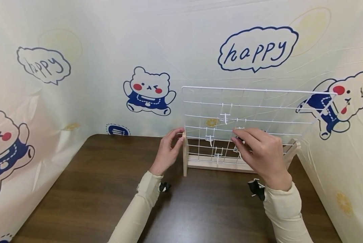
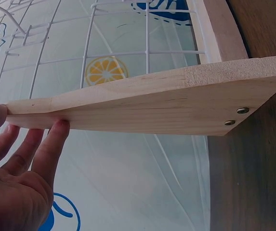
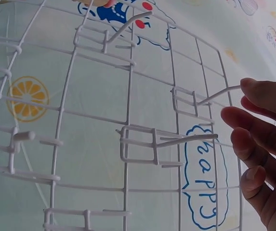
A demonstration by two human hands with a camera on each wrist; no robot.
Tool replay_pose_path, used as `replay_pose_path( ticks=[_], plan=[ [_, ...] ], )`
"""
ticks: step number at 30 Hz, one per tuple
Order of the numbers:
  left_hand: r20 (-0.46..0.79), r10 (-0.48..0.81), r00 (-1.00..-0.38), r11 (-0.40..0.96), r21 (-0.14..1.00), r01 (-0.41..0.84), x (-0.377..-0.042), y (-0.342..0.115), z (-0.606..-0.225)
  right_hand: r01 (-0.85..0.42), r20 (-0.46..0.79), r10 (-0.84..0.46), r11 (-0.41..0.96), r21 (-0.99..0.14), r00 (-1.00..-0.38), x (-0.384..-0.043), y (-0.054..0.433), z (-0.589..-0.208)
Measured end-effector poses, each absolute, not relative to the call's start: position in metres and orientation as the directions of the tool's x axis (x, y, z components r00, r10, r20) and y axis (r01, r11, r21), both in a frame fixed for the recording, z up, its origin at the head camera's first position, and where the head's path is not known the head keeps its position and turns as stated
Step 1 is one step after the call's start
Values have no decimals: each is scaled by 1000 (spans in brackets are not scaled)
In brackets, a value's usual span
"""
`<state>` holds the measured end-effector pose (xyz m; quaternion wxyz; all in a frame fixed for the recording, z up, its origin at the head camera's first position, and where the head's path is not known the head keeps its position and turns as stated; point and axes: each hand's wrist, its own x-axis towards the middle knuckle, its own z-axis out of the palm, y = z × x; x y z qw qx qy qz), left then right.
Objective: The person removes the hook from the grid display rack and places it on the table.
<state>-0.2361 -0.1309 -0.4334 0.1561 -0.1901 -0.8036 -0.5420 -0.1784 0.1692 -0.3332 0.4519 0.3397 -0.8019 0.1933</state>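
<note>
My left hand holds the upper end of the wooden side support, thumb on one face and fingertips on the other. This support carries one side of a white wire grid rack. At the front of the grid, my right hand pinches the prong tip of a white wire hook between thumb and forefinger; the other fingers are loosely bent. Several more white hooks hang on the grid, among them an upper hook, a left hook and a lower hook.
The rack stands on a brown wooden table, with a pale wooden base bar and a second side support at right. Close behind hangs a printed curtain with bears and lemon slices. Black wrist mounts are on both sleeves.
</note>
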Motion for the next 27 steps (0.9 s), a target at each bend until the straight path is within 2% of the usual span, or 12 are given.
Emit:
replay_pose_path(
  ticks=[6,15,27],
  plan=[
    [456,130,-881,343,812,471,-235,-131,-433,-711,831,-379,703,-28,-407,-180,167,-329],
    [445,137,-885,346,816,463,-234,-131,-432,-727,890,-324,686,-13,-322,-186,161,-326],
    [444,139,-885,349,815,463,-235,-131,-432,-738,890,-315,674,-35,-330,-191,156,-320]
  ],
)
